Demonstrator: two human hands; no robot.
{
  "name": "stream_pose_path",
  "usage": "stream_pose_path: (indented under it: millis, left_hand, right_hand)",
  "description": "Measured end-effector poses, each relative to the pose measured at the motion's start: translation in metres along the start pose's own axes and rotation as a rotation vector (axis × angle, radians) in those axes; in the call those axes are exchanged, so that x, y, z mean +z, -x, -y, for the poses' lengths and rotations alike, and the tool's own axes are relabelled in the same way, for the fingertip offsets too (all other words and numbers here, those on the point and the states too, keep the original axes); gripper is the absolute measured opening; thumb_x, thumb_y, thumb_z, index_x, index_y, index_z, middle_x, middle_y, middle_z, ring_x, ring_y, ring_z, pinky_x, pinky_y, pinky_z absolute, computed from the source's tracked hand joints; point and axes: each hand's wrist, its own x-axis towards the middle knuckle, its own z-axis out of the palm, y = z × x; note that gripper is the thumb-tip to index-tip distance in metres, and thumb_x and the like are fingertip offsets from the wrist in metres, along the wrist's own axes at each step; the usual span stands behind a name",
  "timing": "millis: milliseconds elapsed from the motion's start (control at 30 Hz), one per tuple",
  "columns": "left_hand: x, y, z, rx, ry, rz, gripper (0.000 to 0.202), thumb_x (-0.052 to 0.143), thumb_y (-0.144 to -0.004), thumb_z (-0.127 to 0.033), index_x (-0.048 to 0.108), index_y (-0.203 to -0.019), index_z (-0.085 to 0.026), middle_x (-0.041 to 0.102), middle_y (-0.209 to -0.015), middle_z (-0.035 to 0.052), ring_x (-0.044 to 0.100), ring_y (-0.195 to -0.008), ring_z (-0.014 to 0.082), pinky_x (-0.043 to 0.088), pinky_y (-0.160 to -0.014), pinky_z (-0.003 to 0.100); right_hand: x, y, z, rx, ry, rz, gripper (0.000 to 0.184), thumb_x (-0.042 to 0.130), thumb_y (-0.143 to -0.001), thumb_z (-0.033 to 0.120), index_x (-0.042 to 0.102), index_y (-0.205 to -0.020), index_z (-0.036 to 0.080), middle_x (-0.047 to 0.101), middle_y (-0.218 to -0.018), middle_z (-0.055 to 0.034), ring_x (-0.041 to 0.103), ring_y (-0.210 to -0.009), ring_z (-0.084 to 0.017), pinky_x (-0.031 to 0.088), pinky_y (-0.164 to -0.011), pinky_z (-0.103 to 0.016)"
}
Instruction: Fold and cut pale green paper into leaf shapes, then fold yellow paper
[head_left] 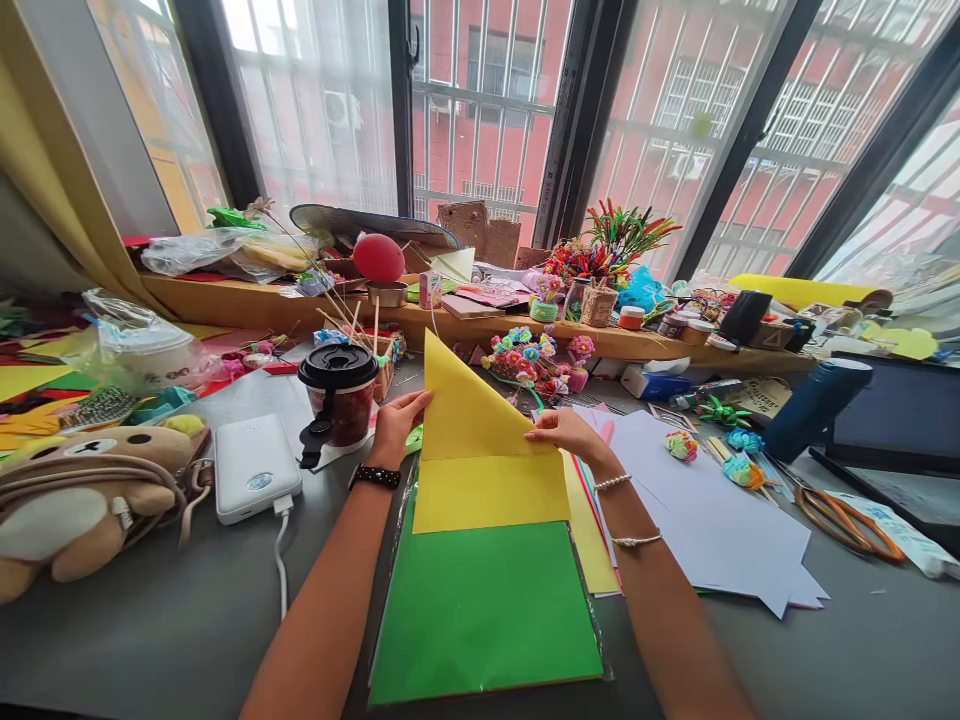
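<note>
A yellow paper sheet (480,450) lies on a stack of coloured paper with a green sheet (480,610) on top. Its far part is folded up into a triangle. My left hand (396,425) grips the left edge of the raised flap, fingers closed on it. My right hand (566,432) pinches the flap's right corner near the fold line. A black band is on my left wrist and bead bracelets are on my right.
A lidded drink cup (339,392) and a white power bank (253,465) stand left of the paper, a plush bear (82,490) further left. White sheets (712,510), orange scissors (844,515), a blue bottle (814,405) and a laptop (900,420) are right. The wooden sill (247,300) holds craft clutter.
</note>
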Motion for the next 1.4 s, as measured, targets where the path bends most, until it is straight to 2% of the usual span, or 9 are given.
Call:
stream_pose_path:
  millis: [67, 233, 467, 767, 967, 1067, 1167, 1267, 1400]
  left_hand:
    - [-0.001, -0.001, 0.001, 0.001, 0.002, -0.005, 0.033, 0.077, -0.037, -0.028, 0.066, -0.064, -0.014, 0.066, -0.058, 0.0005, 0.061, -0.057, 0.0128, 0.045, -0.057, 0.022]
    - [-0.002, -0.002, 0.001, 0.000, 0.009, -0.022, 0.031, 0.077, -0.039, -0.026, 0.066, -0.066, -0.014, 0.067, -0.059, 0.0011, 0.061, -0.057, 0.0130, 0.046, -0.057, 0.022]
    - [-0.003, -0.001, -0.002, -0.001, -0.001, -0.071, 0.021, 0.072, -0.050, -0.022, 0.066, -0.068, -0.014, 0.068, -0.063, 0.0024, 0.063, -0.060, 0.0140, 0.048, -0.058, 0.022]
    - [-0.006, -0.002, -0.002, 0.008, -0.009, -0.145, 0.018, 0.070, -0.055, -0.020, 0.067, -0.071, -0.015, 0.069, -0.065, 0.0022, 0.064, -0.066, 0.0154, 0.048, -0.060, 0.022]
    - [-0.005, -0.002, -0.002, 0.005, -0.005, -0.139, 0.017, 0.070, -0.055, -0.019, 0.066, -0.071, -0.013, 0.068, -0.063, 0.0022, 0.063, -0.064, 0.0150, 0.048, -0.059, 0.023]
    - [-0.004, 0.001, -0.002, -0.017, -0.010, -0.107, 0.018, 0.070, -0.054, -0.020, 0.066, -0.070, -0.013, 0.068, -0.062, 0.0025, 0.063, -0.060, 0.0142, 0.047, -0.057, 0.022]
    - [-0.002, 0.004, -0.001, -0.052, -0.015, -0.006, 0.023, 0.072, -0.050, -0.023, 0.066, -0.069, -0.013, 0.068, -0.062, 0.0028, 0.062, -0.059, 0.0138, 0.046, -0.055, 0.022]
    - [0.002, 0.008, 0.002, -0.070, -0.011, 0.114, 0.029, 0.074, -0.047, -0.027, 0.066, -0.071, -0.013, 0.068, -0.065, 0.0027, 0.062, -0.059, 0.0131, 0.046, -0.055, 0.020]
    - [0.007, 0.012, 0.005, -0.078, -0.012, 0.172, 0.030, 0.073, -0.048, -0.029, 0.065, -0.072, -0.014, 0.068, -0.069, 0.0033, 0.062, -0.062, 0.0133, 0.046, -0.055, 0.020]
  right_hand:
    - [0.000, -0.001, -0.002, 0.003, -0.008, -0.029, 0.030, 0.065, -0.053, 0.040, 0.052, -0.050, 0.013, 0.039, -0.047, 0.0056, 0.030, -0.047, -0.006, 0.020, -0.046, -0.021]
    - [-0.002, -0.001, -0.007, 0.020, -0.027, 0.022, 0.030, 0.063, -0.055, 0.043, 0.057, -0.057, 0.013, 0.043, -0.048, 0.0046, 0.032, -0.047, -0.007, 0.022, -0.045, -0.021]
    - [-0.002, -0.003, -0.005, -0.060, 0.053, -0.116, 0.027, 0.062, -0.057, 0.039, 0.061, -0.056, 0.013, 0.050, -0.051, 0.0021, 0.040, -0.051, -0.008, 0.028, -0.049, -0.021]
    - [0.000, -0.004, -0.004, -0.035, 0.009, -0.184, 0.025, 0.061, -0.058, 0.038, 0.061, -0.059, 0.013, 0.055, -0.054, -0.0008, 0.046, -0.050, -0.010, 0.035, -0.048, -0.021]
    - [-0.007, -0.002, -0.008, -0.030, -0.018, -0.097, 0.026, 0.061, -0.059, 0.039, 0.058, -0.059, 0.013, 0.051, -0.051, 0.0010, 0.044, -0.046, -0.008, 0.034, -0.045, -0.021]
    - [-0.012, 0.004, -0.007, 0.002, -0.052, 0.039, 0.030, 0.063, -0.057, 0.042, 0.058, -0.063, 0.013, 0.051, -0.055, 0.0012, 0.045, -0.050, -0.009, 0.036, -0.047, -0.020]
    - [-0.013, 0.009, -0.001, -0.022, -0.043, 0.210, 0.032, 0.064, -0.058, 0.045, 0.059, -0.064, 0.014, 0.050, -0.057, 0.0029, 0.044, -0.053, -0.008, 0.033, -0.047, -0.019]
    - [-0.007, 0.011, 0.007, -0.097, -0.075, 0.223, 0.031, 0.063, -0.059, 0.045, 0.059, -0.062, 0.014, 0.051, -0.057, 0.0039, 0.044, -0.052, -0.007, 0.031, -0.046, -0.018]
    - [0.004, 0.009, 0.010, -0.012, -0.218, 0.267, 0.031, 0.066, -0.057, 0.041, 0.063, -0.074, 0.015, 0.059, -0.067, 0.0012, 0.053, -0.056, -0.011, 0.038, -0.048, -0.019]
